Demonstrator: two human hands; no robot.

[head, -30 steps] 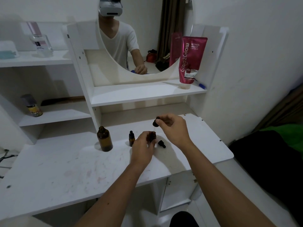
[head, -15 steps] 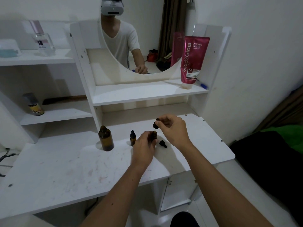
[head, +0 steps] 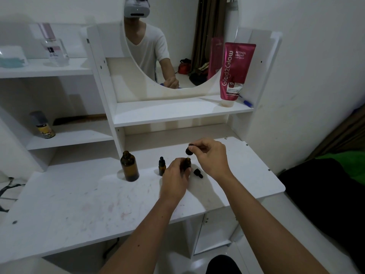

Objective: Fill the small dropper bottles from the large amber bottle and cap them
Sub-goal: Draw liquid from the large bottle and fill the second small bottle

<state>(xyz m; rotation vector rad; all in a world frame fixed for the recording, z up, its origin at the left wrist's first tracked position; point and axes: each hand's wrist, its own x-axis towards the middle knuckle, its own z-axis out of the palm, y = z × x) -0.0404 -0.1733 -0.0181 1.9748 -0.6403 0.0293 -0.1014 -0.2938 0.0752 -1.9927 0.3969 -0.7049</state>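
small bottle (head: 187, 162): mostly hidden behind the left hand (head: 174, 177)
dropper cap (head: 189, 150): glass tube too thin to make out
perfume bottle (head: 53, 47): label blurred
large amber bottle (head: 129, 166): fill level unreadable

large amber bottle (head: 129, 167), left of centre: dark brown glass, glossy. small dropper bottle (head: 162, 166) beside it: same amber glass, matt black cap. loose cap (head: 198, 173) on desk: black, dull. desk top (head: 79, 202): white laminate, smooth, scuffed, reddish smears. tube (head: 236, 72), upper right: glossy magenta plastic.
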